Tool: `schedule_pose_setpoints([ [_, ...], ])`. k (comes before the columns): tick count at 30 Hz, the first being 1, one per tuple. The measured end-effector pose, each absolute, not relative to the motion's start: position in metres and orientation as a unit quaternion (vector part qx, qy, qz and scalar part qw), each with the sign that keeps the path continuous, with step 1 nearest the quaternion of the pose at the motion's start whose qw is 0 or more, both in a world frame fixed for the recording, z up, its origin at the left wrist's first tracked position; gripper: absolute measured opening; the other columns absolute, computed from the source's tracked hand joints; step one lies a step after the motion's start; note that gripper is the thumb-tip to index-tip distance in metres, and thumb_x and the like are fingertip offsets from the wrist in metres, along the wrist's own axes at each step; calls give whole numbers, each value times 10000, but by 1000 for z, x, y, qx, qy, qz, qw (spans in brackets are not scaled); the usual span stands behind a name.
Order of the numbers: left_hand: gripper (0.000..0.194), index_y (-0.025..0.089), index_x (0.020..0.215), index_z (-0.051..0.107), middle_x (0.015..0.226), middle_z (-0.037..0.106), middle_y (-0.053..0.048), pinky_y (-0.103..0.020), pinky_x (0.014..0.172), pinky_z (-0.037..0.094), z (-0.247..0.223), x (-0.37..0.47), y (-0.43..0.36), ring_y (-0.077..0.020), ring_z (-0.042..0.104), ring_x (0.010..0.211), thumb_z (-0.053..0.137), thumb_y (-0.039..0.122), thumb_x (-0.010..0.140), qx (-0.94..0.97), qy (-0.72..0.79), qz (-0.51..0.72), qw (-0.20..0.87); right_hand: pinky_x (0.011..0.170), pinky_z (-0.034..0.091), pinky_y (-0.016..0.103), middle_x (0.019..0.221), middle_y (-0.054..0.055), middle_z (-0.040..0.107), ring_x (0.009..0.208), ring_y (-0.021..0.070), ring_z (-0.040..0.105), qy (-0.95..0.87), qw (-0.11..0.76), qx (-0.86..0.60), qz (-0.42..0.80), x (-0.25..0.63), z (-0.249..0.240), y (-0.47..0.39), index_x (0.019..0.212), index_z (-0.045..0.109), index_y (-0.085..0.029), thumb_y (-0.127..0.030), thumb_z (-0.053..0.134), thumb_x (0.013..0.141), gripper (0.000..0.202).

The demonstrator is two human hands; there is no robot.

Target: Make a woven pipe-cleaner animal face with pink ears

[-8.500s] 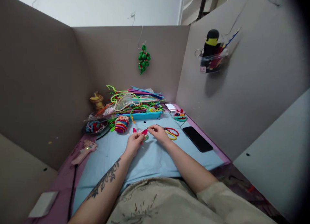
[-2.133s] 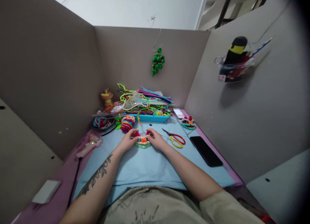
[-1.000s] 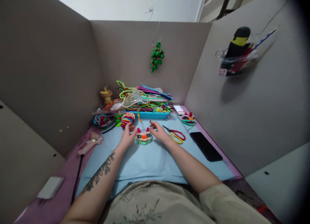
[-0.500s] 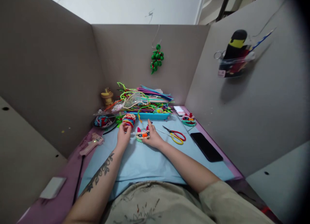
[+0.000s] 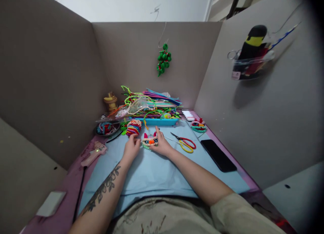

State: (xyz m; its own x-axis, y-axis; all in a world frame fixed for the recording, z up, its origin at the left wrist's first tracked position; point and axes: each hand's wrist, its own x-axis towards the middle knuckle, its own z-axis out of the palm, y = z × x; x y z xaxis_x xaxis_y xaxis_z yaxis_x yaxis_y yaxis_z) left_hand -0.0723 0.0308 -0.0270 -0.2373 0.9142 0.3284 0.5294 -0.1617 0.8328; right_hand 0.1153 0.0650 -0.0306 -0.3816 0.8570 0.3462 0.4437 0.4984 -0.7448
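Observation:
A small face (image 5: 146, 144) made of fuzzy craft stems, with pink ears, an orange nose and a mint-green lower edge, lies low over the blue sheet. My right hand (image 5: 162, 143) grips it from the right, thumb below and fingers behind. My left hand (image 5: 131, 147) is just left of the face with its fingers curled together; what they pinch is too small to make out. Just beyond the left hand stands a striped multicoloured fuzzy piece (image 5: 133, 127). A thin white strand (image 5: 170, 138) runs out to the right behind my right hand.
Scissors (image 5: 186, 143) with red and yellow handles and a black phone (image 5: 218, 155) lie to the right. Behind is a blue tray (image 5: 162, 122) heaped with coloured craft stems (image 5: 152, 100). A pink glue gun (image 5: 94, 154) lies left. Grey panels (image 5: 157, 35) enclose the table.
My left hand has let go of the striped piece and come down and right, toward the face. My right hand keeps its hold on the face. The camera view has shifted slightly.

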Motion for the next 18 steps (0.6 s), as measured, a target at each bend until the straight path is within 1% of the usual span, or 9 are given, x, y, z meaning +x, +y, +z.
schedule_pose_setpoints([
  [7, 297, 199, 1069, 514, 849, 691, -61, -337, 713, 466, -22, -66, 22, -223, 638, 797, 494, 312, 795, 645, 595, 436, 200, 982, 364, 391, 1314, 133, 303, 1191, 237, 385, -780, 373, -418, 280, 115, -33, 67, 1421, -21, -247, -245, 703, 583, 1107],
  [11, 279, 185, 1060, 527, 893, 669, -82, -353, 717, 479, -23, -67, 24, -219, 624, 799, 464, 273, 803, 654, 604, 423, 167, 1005, 340, 403, 1323, 137, 313, 1215, 239, 370, -778, 377, -411, 288, 119, -35, 69, 1420, 7, -227, -278, 711, 580, 1097],
  [14, 307, 159, 1068, 546, 1027, 621, -118, -377, 800, 474, -26, -68, 29, -224, 597, 903, 457, 199, 778, 671, 591, 429, 128, 1007, 334, 424, 1345, 152, 304, 1216, 257, 379, -768, 371, -429, 296, 123, -35, 70, 1412, 110, -208, -301, 698, 599, 1007],
  [16, 384, 158, 1118, 539, 1126, 584, -123, -392, 885, 443, -29, -68, 34, -227, 559, 1015, 444, 130, 747, 683, 575, 436, 116, 1007, 332, 432, 1341, 155, 325, 1213, 268, 389, -767, 366, -435, 298, 124, -36, 71, 1399, 176, -201, -310, 701, 596, 966],
  [18, 490, 166, 1185, 511, 1210, 546, -114, -400, 955, 399, -32, -68, 39, -225, 509, 1112, 424, 71, 713, 693, 556, 442, 120, 1009, 326, 436, 1330, 152, 357, 1213, 272, 394, -769, 365, -429, 301, 125, -36, 72, 1390, 210, -200, -306, 702, 592, 943],
])
